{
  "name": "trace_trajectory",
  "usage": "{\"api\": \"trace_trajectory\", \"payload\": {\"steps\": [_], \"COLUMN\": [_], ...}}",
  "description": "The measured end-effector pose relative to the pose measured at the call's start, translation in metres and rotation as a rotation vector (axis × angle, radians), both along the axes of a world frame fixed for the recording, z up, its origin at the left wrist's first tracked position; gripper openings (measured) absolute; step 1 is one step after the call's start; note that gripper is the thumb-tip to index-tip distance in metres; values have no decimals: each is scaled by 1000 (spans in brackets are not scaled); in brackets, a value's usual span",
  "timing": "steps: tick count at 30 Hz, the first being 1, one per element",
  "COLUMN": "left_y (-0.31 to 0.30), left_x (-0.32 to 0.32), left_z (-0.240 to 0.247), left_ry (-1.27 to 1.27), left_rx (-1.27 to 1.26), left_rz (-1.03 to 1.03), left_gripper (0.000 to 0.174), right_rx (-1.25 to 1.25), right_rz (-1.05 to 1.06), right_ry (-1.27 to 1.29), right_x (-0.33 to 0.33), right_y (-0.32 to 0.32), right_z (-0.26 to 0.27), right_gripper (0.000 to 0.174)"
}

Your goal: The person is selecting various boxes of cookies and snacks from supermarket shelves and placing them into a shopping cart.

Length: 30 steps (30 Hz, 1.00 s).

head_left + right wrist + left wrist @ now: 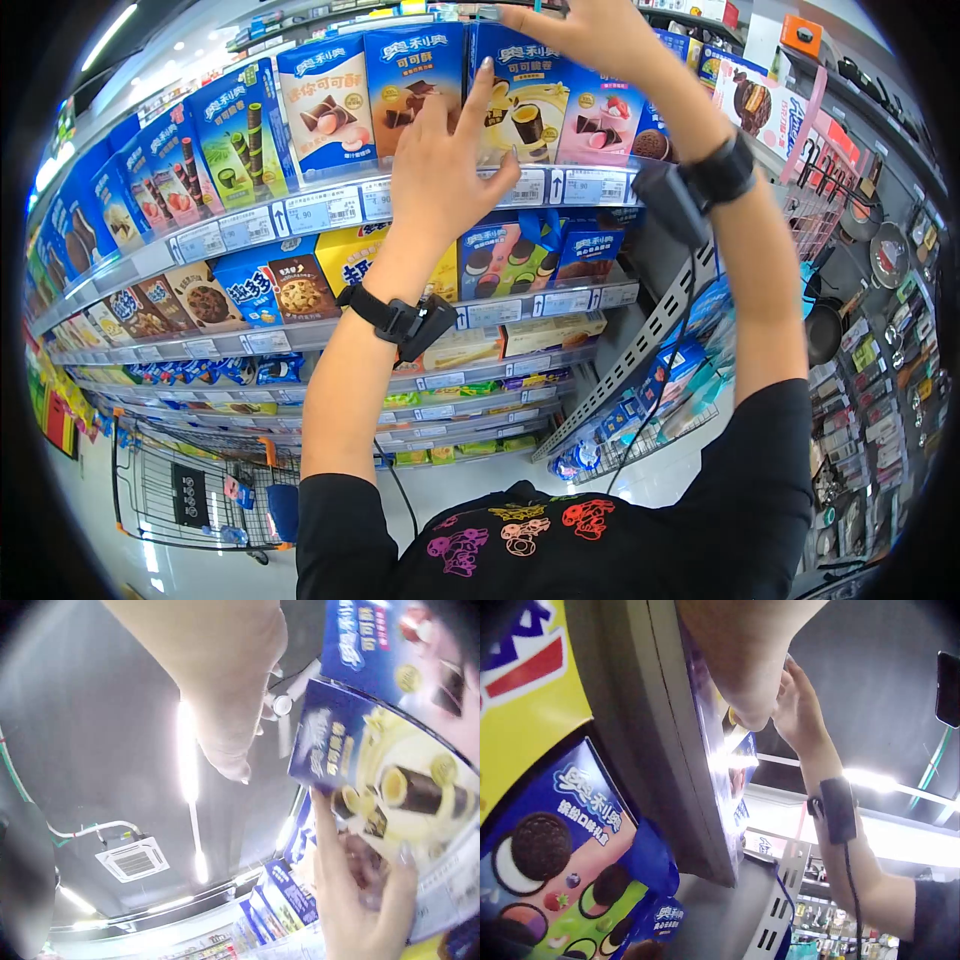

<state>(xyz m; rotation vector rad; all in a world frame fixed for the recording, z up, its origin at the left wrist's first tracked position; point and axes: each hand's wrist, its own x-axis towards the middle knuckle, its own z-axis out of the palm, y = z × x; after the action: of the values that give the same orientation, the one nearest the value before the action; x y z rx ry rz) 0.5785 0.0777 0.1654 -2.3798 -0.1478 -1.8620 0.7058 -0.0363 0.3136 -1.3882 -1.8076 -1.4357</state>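
My left hand point(440, 170) is raised to the top shelf with the index finger extended and the thumb spread. Its fingertips are at the front of a blue-and-cream wafer roll box point(530, 115), overlapping its left edge; the right wrist view shows the same wafer roll box point(390, 769) behind the finger and thumb. Just left stands a brown-and-blue cookie box point(390, 95), partly covered by that hand. Above the boxes reaches my right hand point(590, 35), holding nothing visible, fingers loosely extended. In the right wrist view this right hand point(232, 705) hangs over the box tops.
A pink-and-blue box point(600, 120) stands right of the wafer rolls. Price tags line the shelf edge point(330, 212), with more biscuit boxes on lower shelves. A shopping cart point(200, 480) is on the floor at left. Pans point(890, 255) hang at right.
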Motion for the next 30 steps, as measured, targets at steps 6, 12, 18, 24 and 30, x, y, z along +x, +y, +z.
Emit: {"api": "trace_trajectory", "payload": {"steps": [6,12,18,24,30], "left_y": [-2,-1,0,-2,-1], "left_x": [-1,-1,-2,0,-1], "left_z": [-1,-3,-3,-4,-3], "left_ry": [39,55,51,27,17], "left_rx": [34,51,58,88,112], "left_rz": [35,38,10,38,58], "left_gripper": [81,80,84,85,87], "right_rx": [-900,-1203,-1292,-1221,-1357], "right_rz": [-214,-121,-161,-207,-214], "right_ry": [302,570,560,584,591], "right_x": [9,36,42,35,25], "right_y": [4,34,43,46,48], "right_z": [50,61,70,76,81], "right_gripper": [96,93,91,91,89]}}
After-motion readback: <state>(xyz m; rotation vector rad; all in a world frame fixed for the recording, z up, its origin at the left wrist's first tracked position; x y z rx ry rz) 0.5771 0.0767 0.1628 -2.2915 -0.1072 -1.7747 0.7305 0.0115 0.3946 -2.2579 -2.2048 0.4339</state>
